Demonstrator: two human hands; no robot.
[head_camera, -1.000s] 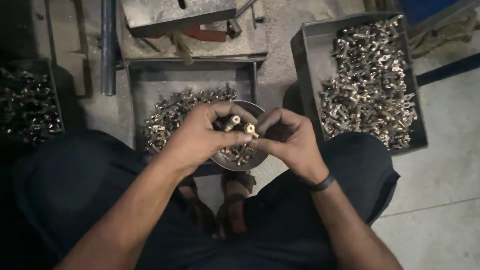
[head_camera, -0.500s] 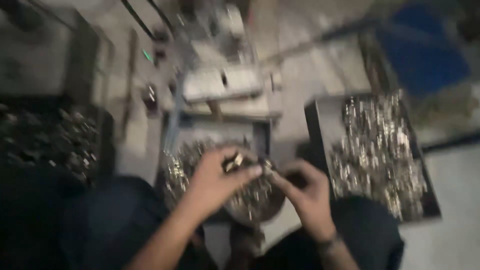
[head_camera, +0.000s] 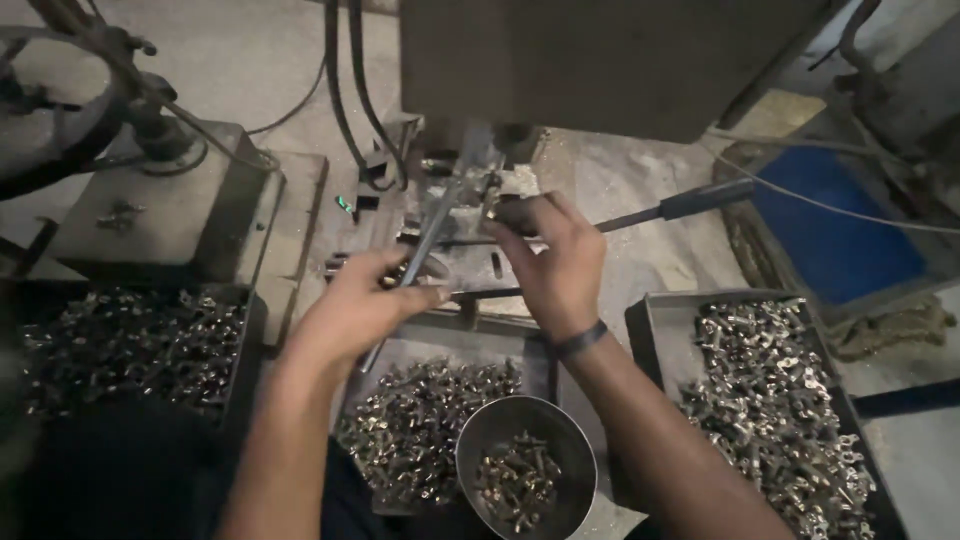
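Fingers first: the left hand (head_camera: 355, 305) has its thumb and fingertips pinched together against a slim metal lever (head_camera: 425, 245) that slants up toward the machine, and whatever small part sits in that pinch is too tiny to make out. The right hand (head_camera: 555, 260) is up beside it, fingers curled over and closed on something at the machine's work bed (head_camera: 465, 255) (the palm blocks the view, so I cannot tell what it grips). A dark band (head_camera: 580, 338) rings that wrist.

Just past the right hand's knuckles a black-handled rod (head_camera: 690, 203) sticks out to the right, near the hand; touching or not, I can't say. Above both hands stands the big grey body of the machine (head_camera: 600, 60), cables hanging at its left side.

Below the wrists, between the forearms, a round steel bowl (head_camera: 500, 430) holds a small heap of shiny fasteners (head_camera: 515, 480). It rests on the near edge of a middle tray (head_camera: 445, 345), itself strewn with the same bright pieces. To the right, well apart from the hands, a grey tray (head_camera: 650, 330) is heaped high with more. On the left a dark bin (head_camera: 240, 360) is full too. Further right, a blue panel (head_camera: 830, 235) lies on the floor.
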